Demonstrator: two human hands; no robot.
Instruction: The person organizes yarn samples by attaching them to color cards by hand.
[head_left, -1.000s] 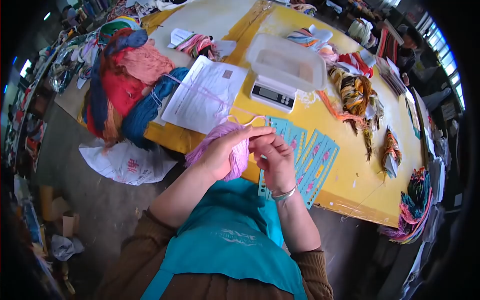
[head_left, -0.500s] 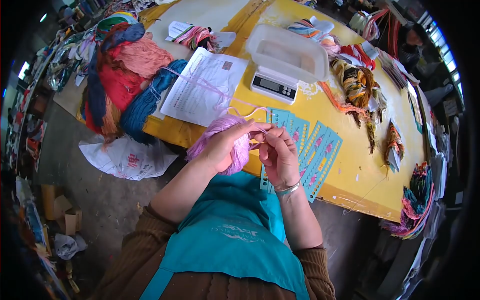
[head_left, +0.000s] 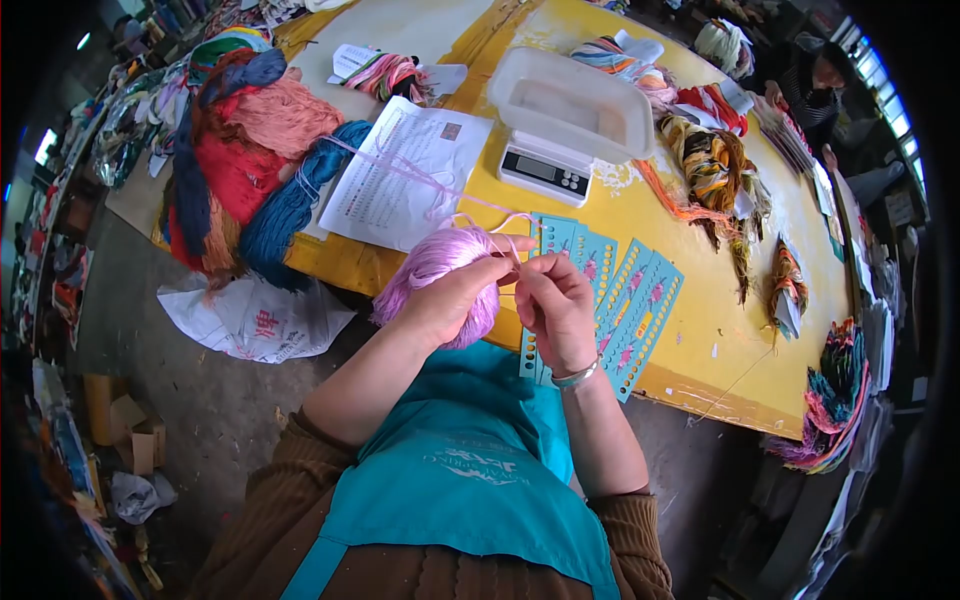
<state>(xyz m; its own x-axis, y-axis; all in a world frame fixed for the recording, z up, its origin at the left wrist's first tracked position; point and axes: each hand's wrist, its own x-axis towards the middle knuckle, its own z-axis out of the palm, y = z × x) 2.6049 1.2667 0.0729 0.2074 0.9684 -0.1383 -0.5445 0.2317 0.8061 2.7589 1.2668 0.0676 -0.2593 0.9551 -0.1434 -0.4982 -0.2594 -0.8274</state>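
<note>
A bundled skein of lilac thread (head_left: 425, 275) is held above the table's near edge. My left hand (head_left: 455, 305) wraps round its right side, thumb and fingers closed on the strands. Close beside it, my right hand (head_left: 555, 305) pinches the lilac thread near the left fingertips; the exact grip is partly hidden. From the bundle a loose lilac strand (head_left: 430, 180) runs back over a printed paper sheet (head_left: 410, 165). Beneath and behind my right hand lie several teal punched thread cards (head_left: 640, 310) with pink flower prints.
A digital scale (head_left: 545, 167) carries a clear plastic tray (head_left: 500, 90). Red, salmon and navy skeins (head_left: 240, 160) and a blue skein (head_left: 290, 225) hang over the left edge. More multicoloured skeins (head_left: 715, 165) lie right. Another person (head_left: 815, 80) is at the far right.
My right hand has shifted slightly, its fingers drawing closer together at the thread. My left hand stays round the skein. The person at the far right has come further into view.
</note>
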